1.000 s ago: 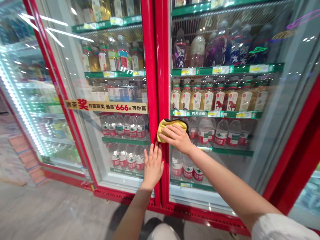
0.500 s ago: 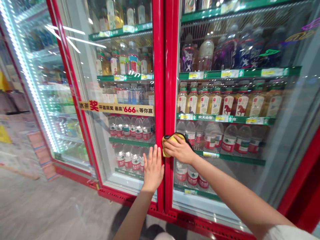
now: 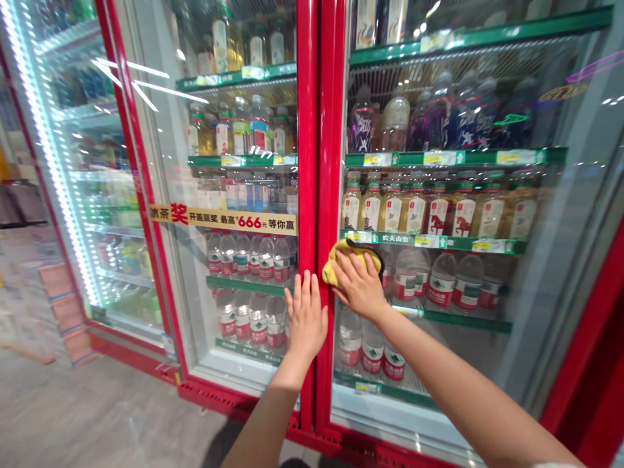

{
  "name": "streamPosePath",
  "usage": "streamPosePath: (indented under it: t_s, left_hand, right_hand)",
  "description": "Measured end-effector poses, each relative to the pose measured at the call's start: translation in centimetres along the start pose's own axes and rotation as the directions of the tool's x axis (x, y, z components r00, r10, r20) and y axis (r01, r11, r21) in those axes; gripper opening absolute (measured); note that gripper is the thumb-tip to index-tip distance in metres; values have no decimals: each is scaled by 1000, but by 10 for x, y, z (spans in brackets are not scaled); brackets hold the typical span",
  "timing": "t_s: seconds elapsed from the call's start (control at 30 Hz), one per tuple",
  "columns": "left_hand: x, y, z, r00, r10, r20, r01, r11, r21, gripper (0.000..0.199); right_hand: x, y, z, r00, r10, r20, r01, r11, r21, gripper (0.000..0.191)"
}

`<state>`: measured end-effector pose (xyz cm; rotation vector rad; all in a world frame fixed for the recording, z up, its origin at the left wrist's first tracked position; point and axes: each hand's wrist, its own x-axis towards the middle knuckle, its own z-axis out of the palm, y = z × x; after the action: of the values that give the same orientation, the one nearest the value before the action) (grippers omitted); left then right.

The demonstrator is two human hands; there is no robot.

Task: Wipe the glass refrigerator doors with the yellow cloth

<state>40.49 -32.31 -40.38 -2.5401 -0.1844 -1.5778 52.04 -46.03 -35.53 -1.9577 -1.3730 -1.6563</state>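
A yellow cloth with a dark edge (image 3: 336,263) lies pressed under my right hand (image 3: 359,285), against the red frame and glass of the right cooler door (image 3: 333,130). The fingers of that hand are spread over the cloth, which sticks out beyond them. Lower and to the left, my left hand (image 3: 307,318) rests flat with outstretched fingers on the red edge of the left cooler door (image 3: 308,130) and the glass beside it. It holds nothing.
Bottles (image 3: 441,279) stand on green-edged shelves behind the glass. A gold strip with printed characters (image 3: 221,220) crosses the left door. Farther left are another lit cooler (image 3: 127,325) and stacked boxes (image 3: 61,305). Grey floor (image 3: 121,409) lies below.
My right hand and the cloth have moved up and to the right, farther onto the right door's glass. My left hand has shifted slightly right along the door edge. The view has shifted a little.
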Motion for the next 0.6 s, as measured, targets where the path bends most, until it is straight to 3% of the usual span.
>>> streamPosePath:
  t_s: [0.1, 0.2, 0.27, 0.4, 0.5, 0.6]
  left_hand:
    - [-1, -6, -1, 1000, 28, 7, -28, 1000, 13, 83]
    - [9, -10, -5, 998, 62, 0, -62, 998, 19, 85]
    - [19, -10, -8, 997, 68, -23, -68, 998, 12, 85]
    - [33, -1, -11, 996, 77, -42, -78, 997, -19, 84]
    - [32, 4, -9, 995, 90, -49, -92, 995, -32, 83]
    - [28, 7, -8, 995, 89, -55, -91, 995, -43, 80]
  right_hand:
    - [-34, -1, 7, 957, -279, 84, 277, 960, 40, 39]
    - [-17, 18, 2, 887, -444, 127, 437, 896, 81, 28]
    - [12, 33, -7, 912, -396, 112, 392, 918, 57, 30]
    - [46, 46, -22, 996, -89, -16, 88, 996, -33, 47]
    - [23, 36, -20, 997, 31, -72, -35, 998, -55, 54]
    - [-15, 23, -10, 997, -80, -5, 79, 995, -67, 56]
